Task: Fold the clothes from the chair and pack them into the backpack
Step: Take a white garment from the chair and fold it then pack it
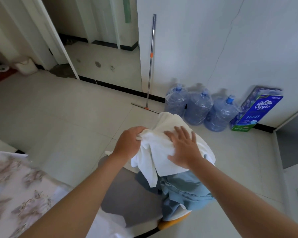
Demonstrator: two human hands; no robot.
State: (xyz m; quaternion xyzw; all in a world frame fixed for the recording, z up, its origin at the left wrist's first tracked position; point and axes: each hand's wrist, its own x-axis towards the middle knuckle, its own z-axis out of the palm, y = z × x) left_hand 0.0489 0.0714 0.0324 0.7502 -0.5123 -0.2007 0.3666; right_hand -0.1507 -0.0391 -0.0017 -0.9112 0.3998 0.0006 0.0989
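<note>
A white garment (162,150) hangs over the back of a chair with a grey seat (127,191) in the lower middle of the view. My left hand (129,143) grips a bunched edge of the white garment at its left side. My right hand (184,148) lies flat on top of the same garment with fingers spread. Under it, a light blue garment (184,191) drapes down the chair's right side. No backpack is in view.
A table with a floral cloth (15,191) stands at the lower left. Three large water bottles (198,107) and a blue tissue pack (255,112) line the wall behind the chair. A floor squeegee (150,66) leans on the wall. A tiled floor lies to the left.
</note>
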